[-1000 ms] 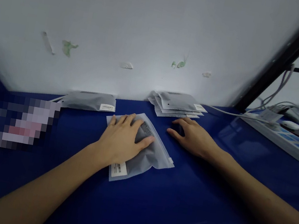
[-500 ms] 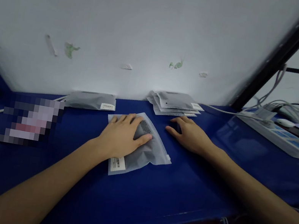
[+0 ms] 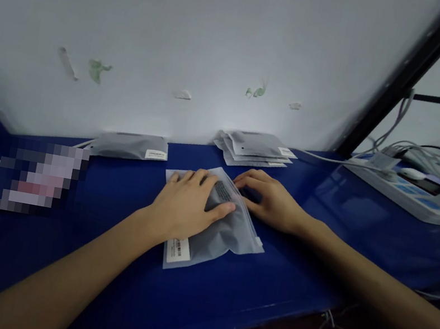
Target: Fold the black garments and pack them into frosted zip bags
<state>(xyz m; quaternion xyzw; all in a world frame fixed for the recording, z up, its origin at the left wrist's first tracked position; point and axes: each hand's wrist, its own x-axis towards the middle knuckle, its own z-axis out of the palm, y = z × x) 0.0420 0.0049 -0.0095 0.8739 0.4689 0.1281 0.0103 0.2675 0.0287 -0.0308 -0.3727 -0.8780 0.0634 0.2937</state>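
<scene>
A frosted zip bag (image 3: 224, 239) with something dark inside lies on the blue table (image 3: 194, 307). Its white barcode label (image 3: 178, 251) shows at the near left corner, and the white zip slider (image 3: 259, 242) sits at the near end of its right edge. My left hand (image 3: 182, 206) rests flat on the bag, fingers spread and thumb stretched out to the right. At the bag's zip edge is my right hand (image 3: 275, 202), its fingers bent, with a gap between thumb and forefinger. Its fingertips reach the far part of that edge.
Several similar bags are stacked (image 3: 259, 147) against the wall. Another grey bag (image 3: 129, 146) lies further left. A pixelated object (image 3: 42, 178) is at the left. A white power strip (image 3: 406, 192) with tangled cables stands at the right, and the table's front edge runs below my hands.
The bag has slid slightly right and toward me under my left hand. My right hand has moved left from the bare table to the bag's zip edge. The view has shifted a little.
</scene>
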